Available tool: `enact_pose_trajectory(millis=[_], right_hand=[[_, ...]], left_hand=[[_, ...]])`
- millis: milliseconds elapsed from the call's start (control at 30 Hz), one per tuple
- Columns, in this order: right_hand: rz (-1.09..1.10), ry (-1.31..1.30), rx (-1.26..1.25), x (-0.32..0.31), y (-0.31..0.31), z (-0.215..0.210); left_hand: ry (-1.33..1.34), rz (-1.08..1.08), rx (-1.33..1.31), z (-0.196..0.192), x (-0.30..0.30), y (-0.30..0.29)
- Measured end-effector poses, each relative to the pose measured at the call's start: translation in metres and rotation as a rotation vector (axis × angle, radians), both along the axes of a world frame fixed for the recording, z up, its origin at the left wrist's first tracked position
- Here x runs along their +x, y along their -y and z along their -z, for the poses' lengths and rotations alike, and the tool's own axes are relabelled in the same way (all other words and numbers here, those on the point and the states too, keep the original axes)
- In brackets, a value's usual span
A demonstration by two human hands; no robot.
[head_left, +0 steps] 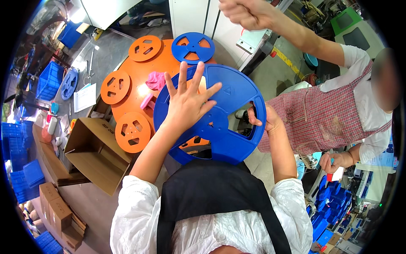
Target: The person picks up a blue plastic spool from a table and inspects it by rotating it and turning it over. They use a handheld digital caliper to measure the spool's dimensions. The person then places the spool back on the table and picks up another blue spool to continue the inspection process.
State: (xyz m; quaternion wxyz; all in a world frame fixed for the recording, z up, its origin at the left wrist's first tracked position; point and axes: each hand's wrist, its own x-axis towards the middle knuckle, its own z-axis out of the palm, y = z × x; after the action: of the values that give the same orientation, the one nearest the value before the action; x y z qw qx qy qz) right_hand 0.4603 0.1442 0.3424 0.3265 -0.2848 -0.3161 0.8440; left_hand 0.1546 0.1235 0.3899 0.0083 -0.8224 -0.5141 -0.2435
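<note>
Big reel [220,127] sat near, over the large disc [139,80]; small reels [145,48] lay on that disc, open carton [95,154] left, co-worker [338,110] right.

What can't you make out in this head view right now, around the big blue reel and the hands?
- Head view: big blue reel, lower rim hidden behind the black apron.
- Left hand lies spread flat over the reel's hub.
- Right hand: fingertips hidden in a reel opening.
- Pink cloth on the orange disc: too small to identify.

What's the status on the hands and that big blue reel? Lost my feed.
Left hand flat, fingers spread, on big blue reel. Right hand grips its rim through a cutout. Co-worker's raised fist close above; orange reels behind.
</note>
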Motion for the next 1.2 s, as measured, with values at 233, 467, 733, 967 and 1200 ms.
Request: enact_pose_trajectory(millis=[233,467,733,967,1200], right_hand=[[0.029,0.035,-0.053,0.003,0.010,-0.006],[0.054,-0.105,-0.023,0.007,0.017,-0.009],[0.053,0.023,0.040,0.010,-0.003,-0.028],[0.455,0.133,0.249,0.012,0.004,-0.066],[0.768,-0.097,0.245,0.022,0.078,-0.008]], left_hand=[[0.005,0.133,-0.046,0.011,-0.015,0.020],[0.465,-0.329,0.099,0.049,-0.050,0.046],[1.708,-0.097,-0.782,0.068,-0.076,0.034],[2.045,0.014,-0.603,0.066,-0.051,0.027],[2.068,0.001,-0.513,0.059,-0.027,0.025]])
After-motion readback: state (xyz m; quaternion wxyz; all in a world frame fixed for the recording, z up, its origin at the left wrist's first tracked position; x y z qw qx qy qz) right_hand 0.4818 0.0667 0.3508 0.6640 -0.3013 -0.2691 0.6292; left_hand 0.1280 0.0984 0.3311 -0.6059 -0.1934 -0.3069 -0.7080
